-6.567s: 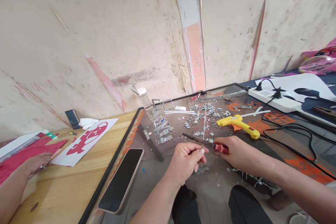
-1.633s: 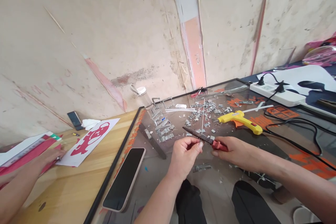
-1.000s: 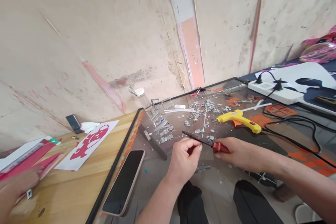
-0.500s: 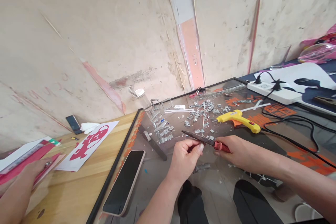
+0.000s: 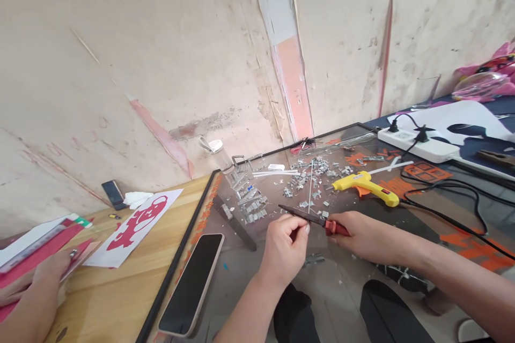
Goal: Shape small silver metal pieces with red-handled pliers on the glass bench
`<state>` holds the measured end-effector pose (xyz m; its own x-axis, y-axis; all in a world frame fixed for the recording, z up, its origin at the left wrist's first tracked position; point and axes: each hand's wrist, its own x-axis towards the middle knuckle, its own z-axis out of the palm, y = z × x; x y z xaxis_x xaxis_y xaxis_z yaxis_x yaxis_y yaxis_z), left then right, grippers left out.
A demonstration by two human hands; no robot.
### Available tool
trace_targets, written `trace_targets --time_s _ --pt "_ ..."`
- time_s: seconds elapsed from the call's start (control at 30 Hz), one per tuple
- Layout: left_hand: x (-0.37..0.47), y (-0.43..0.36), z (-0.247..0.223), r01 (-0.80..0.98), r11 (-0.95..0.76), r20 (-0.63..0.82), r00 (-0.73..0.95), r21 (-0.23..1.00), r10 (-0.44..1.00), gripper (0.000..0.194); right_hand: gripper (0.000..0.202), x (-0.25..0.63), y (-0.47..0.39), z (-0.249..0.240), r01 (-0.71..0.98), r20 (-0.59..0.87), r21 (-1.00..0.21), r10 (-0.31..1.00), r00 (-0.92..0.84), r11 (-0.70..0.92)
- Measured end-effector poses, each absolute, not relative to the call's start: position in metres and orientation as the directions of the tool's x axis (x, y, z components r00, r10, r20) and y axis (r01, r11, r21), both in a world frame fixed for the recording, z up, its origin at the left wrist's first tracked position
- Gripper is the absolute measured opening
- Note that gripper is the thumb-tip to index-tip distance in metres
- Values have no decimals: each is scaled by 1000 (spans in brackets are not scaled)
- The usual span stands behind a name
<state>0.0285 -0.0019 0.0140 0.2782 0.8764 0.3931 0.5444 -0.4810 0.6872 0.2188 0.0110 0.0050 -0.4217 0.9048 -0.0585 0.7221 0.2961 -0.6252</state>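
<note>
My right hand is closed round the red handle of dark long-nose pliers, which point left across the front of me. A thin pale rod stands up just behind the jaws. Directly beneath the pliers, my left hand pinches finger and thumb together at the rod's lower end; the exact grip is hidden. Small silvery pieces lie scattered beyond my hands. Several clear and metallic strips sit to their left.
A yellow glue gun lies right of the scraps, its cable near a white power strip. At front left is a phone. On the wooden table, another person's hand rests on red paper. A clear bottle stands behind.
Both my hands keep nearly the same pose, with the pliers and rod shifted very slightly. The view has tilted a little. The other person's hand has moved slightly on the paper.
</note>
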Motion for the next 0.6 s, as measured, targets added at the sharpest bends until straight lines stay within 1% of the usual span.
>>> trace_targets --time_s 0.07,0.17,0.23,0.3,0.37,0.47,0.53,0.6 --pt "29 -3 13 582 -540 443 316 608 839 22 17 220 10 6 716 -75 -635 900 -430 290" --pt "30 -4 11 641 -571 476 341 513 811 24 16 221 8 9 722 -99 -636 899 -426 272" --pt "31 -5 11 671 -577 485 353 465 800 25 16 220 6 12 730 -103 -628 902 -420 268" --pt "31 -6 12 682 -582 490 360 443 794 26 16 220 5 15 740 -103 -615 904 -416 271" --pt "31 -8 14 665 -585 499 349 465 793 25 17 219 4 15 762 -104 -590 910 -400 267" --pt "32 -9 18 610 -574 499 313 546 808 25 20 219 6 10 805 -65 -525 930 -362 277" --pt "32 -8 19 557 -526 465 262 643 846 23 22 218 8 6 819 -17 -489 935 -353 300" --pt "33 -6 16 462 -398 350 189 793 917 20 23 217 10 2 828 6 -472 940 -341 303"
